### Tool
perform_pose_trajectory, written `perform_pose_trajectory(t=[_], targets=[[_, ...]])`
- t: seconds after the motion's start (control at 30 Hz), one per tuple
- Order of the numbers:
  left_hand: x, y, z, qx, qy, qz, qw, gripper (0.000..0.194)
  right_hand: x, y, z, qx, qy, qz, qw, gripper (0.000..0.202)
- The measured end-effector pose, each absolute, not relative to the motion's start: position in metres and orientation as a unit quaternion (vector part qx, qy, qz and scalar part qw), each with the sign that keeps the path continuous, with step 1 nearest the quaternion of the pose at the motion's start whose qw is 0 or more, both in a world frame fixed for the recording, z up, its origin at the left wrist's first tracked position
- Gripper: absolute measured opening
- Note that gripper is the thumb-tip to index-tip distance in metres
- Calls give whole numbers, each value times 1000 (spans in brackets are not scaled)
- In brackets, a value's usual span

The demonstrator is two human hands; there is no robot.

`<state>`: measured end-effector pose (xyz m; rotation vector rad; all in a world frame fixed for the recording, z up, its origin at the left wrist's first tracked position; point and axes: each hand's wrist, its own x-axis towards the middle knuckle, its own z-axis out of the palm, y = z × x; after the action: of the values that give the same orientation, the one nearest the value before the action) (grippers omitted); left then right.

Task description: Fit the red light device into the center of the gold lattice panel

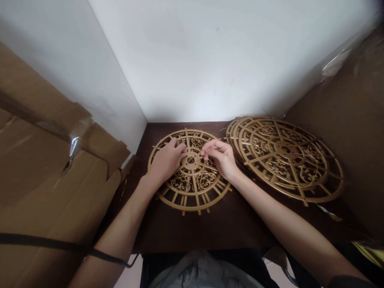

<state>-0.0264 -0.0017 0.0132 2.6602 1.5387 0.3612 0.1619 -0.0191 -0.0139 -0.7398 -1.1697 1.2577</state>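
Observation:
A round gold openwork frame (197, 208) with scrolled panels and spokes lies flat on the dark table. Over its left half, my left hand (169, 158) has thumb and fingers closed beside the small centre ring. My right hand (221, 155) is on the other side of that ring, its thumb and index finger pinched together. Between the fingertips, across the ring, runs a thin wire (198, 159); both hands appear to grip it. The fingers partly hide its ends.
To the right lies a stack of similar gold frames (303, 196), with thin yellow strands on top. Cardboard boxes (39, 188) stand at the left, and another brown box (354, 120) at the right. A white wall (216, 72) rises behind the dark table (192, 236). A black cord (45, 244) crosses my left forearm.

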Motion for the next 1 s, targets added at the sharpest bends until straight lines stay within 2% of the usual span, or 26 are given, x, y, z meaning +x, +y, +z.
perform_pose_trajectory(t=[0.3, 0.7, 1.0], targets=[[-27, -1, 15, 860, 486, 154, 20, 19, 161, -18, -15, -316, -501, 542, 596, 7], [-33, 2, 20, 841, 513, 155, 79, 14, 163, -18, -17, -317, -511, 537, 592, 9], [-36, 0, 19, 833, 529, 153, 54, 16, 162, -17, -18, -318, -518, 532, 590, 11]])
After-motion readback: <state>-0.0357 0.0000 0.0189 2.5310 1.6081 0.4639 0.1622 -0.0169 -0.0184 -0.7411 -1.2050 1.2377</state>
